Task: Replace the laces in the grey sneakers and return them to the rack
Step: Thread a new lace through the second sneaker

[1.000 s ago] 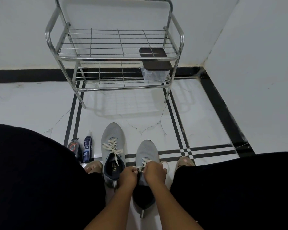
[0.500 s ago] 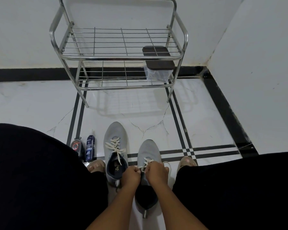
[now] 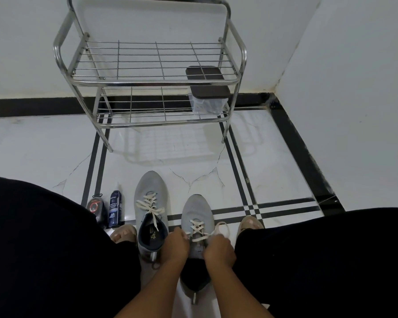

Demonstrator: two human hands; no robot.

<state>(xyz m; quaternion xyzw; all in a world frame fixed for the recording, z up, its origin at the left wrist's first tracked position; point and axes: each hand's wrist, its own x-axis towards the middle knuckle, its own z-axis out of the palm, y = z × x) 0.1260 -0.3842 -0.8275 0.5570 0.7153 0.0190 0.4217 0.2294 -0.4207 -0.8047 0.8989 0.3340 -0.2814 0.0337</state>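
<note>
Two hands: the left hand (image 3: 174, 246) and the right hand (image 3: 219, 248) sit at about 6 o'clock in the view, each curled tightly on one end of the cream lace (image 3: 199, 230) of the near sneaker (image 3: 197, 226).
Grip: both are closed on the lace, pulling it to opposite sides; a loose loop lies toward 3 o'clock of the shoe.
Step in hand: I judge this is tightening or knotting the new lace on the second shoe.
How to do it well: pull both ends with equal force, keep the lace flat over the tongue, and check that the two ends are of equal length before the knot.
Risk: one stronger pull may draw the other end short.
Other sneaker (image 3: 150, 208): just beside, toward 9 o'clock, its lace is already crossed and its ends hang into the opening.
Bottles: a spray bottle (image 3: 114, 208) and a small tin (image 3: 94, 206) stand farther toward 9 o'clock.
Rack (image 3: 152, 83): at 12 o'clock, well apart, with a lidded box (image 3: 207, 92) on the lower shelf; both sneakers must still go there.
</note>
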